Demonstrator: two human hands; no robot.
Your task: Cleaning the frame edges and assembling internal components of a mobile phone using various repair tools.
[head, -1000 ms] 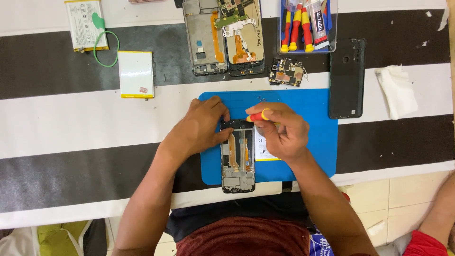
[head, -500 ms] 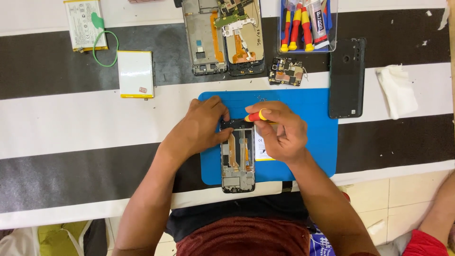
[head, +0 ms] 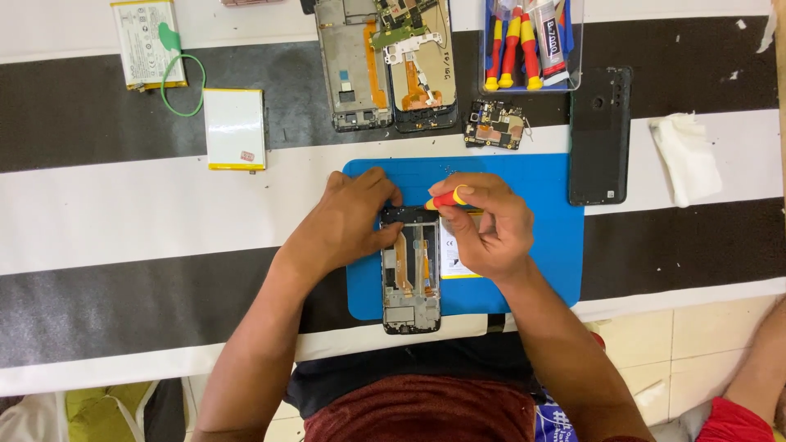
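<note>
While the left hand (head: 348, 225) pins the top edge of the opened phone (head: 411, 274) on the blue mat (head: 540, 254), the right hand (head: 483, 225) pinches a red-and-yellow screwdriver (head: 446, 199), tip at the phone's upper end just beside the left fingertips. Back cover (head: 600, 135) is already off and lies well beyond the right knuckles; a battery (head: 235, 128) sits far past the left fingers. Judged part-way through: frame stripped, internals exposed, nothing closed up. Surface: black-and-white striped table (head: 123, 213). Pale tiled floor (head: 696, 344) below.
</note>
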